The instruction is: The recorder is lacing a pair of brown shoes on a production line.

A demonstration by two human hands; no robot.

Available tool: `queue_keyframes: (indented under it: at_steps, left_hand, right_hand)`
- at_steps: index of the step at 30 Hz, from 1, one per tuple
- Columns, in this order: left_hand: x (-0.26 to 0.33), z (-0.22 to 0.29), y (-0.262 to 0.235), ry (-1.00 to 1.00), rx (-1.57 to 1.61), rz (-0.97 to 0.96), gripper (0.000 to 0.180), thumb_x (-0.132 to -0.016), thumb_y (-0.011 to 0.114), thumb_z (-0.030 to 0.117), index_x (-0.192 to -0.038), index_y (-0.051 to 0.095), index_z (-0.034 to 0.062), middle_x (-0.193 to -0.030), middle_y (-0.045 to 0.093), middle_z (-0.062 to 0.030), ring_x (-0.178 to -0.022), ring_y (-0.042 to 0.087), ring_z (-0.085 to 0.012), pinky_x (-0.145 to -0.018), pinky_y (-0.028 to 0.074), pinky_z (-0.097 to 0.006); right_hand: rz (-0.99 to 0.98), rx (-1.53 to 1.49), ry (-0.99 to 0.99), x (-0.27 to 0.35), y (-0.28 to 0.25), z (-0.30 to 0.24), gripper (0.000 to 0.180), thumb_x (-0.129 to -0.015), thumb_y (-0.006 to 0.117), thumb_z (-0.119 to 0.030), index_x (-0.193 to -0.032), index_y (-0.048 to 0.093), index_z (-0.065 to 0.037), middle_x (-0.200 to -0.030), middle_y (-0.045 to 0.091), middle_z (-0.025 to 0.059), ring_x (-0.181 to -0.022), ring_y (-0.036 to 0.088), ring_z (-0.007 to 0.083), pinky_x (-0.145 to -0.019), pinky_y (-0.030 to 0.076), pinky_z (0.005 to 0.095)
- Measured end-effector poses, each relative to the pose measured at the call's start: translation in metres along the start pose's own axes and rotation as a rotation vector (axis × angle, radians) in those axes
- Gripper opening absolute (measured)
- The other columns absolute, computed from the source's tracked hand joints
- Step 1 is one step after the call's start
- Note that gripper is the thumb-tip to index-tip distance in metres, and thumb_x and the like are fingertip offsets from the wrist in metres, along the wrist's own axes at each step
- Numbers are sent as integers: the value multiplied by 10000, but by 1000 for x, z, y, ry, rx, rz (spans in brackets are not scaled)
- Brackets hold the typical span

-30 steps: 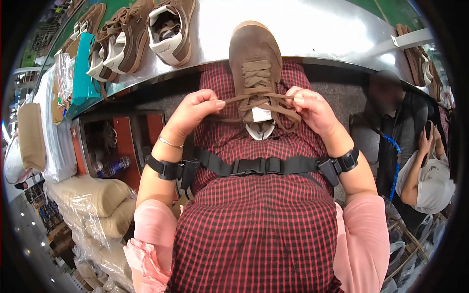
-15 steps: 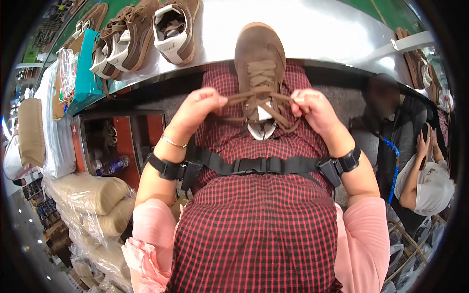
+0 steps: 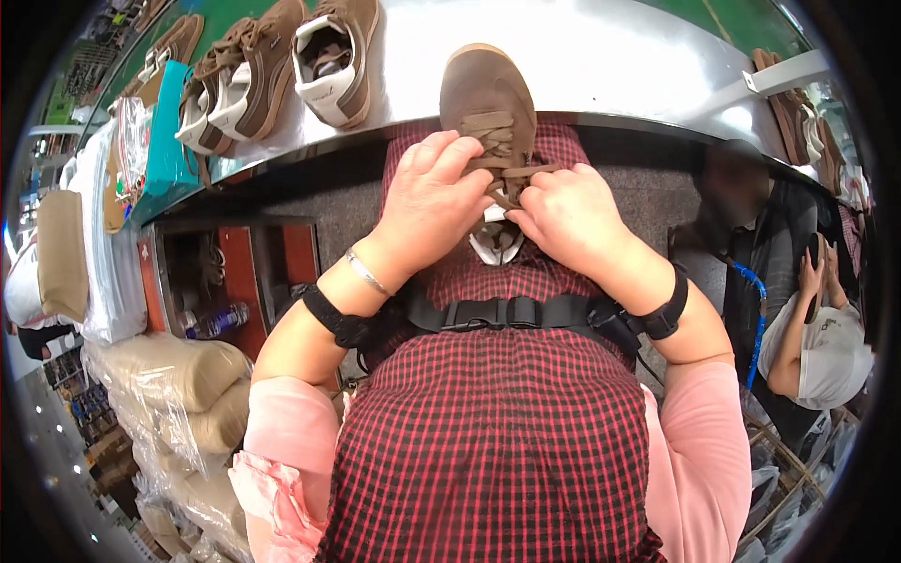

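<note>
A brown lace-up sneaker [image 3: 487,91] lies toe-away across my lap and against the bench edge. Its brown shoelace [image 3: 488,124] is threaded through the eyelets, and a loose length [image 3: 524,172] runs toward my right hand. Over the left side of the shoe's opening, my left hand [image 3: 436,195] pinches the lace with bent fingers. My right hand [image 3: 570,214], closed at the opening's right side, grips the lace too. Both sets of fingertips nearly meet above the tongue and partly hide the crossing laces. The pale heel lining [image 3: 496,250] shows below them.
Along the shiny metal bench [image 3: 582,56], several brown-and-white sneakers [image 3: 335,70] stand at the far left, beside a teal box [image 3: 165,131]. Wrapped tan bundles [image 3: 174,375] are stacked at my left, near a red-sided cabinet [image 3: 236,281]. A co-worker [image 3: 817,357] sits at the right.
Both hands have come inward from either side, where they held the lace ends stretched apart, to meet over the shoe's opening. The sneaker has shifted slightly left.
</note>
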State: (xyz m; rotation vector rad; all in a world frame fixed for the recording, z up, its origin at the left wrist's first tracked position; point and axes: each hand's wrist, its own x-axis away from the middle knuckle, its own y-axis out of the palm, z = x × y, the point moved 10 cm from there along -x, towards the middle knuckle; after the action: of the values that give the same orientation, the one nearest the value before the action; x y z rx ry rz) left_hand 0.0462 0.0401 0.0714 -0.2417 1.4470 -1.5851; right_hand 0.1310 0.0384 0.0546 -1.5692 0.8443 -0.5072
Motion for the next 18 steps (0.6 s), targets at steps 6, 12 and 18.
queue_keyframes:
  at_steps: [6,12,18]
  left_hand:
    - [46,-46,-37,-79,31,165,83,-707,639,44,-771,594,71,-927,571,-62,-986,540,-292,-890,409,-408]
    - [71,-74,-51,-459,389,123,58,-783,647,2,-793,596,28,-817,583,-103,-747,580,-259,-657,477,-324]
    - [-13,22,-13,130,223,38,203,-696,710,96,-869,608,64,-813,544,-76,-752,553,-270,-668,466,-371]
  right_hand:
    - [54,-659,175,37,3,83,198,-806,634,-117,-659,556,-12,-694,557,90,-650,560,234,-612,447,321]
    - [196,-1113,224,59,-17,76,180,-841,627,-75,-695,565,9,-851,597,83,-781,536,146,-707,431,274]
    - [62,-946,110,7,-5,31,160,-839,641,-116,-746,597,6,-743,585,85,-673,570,201,-622,462,310]
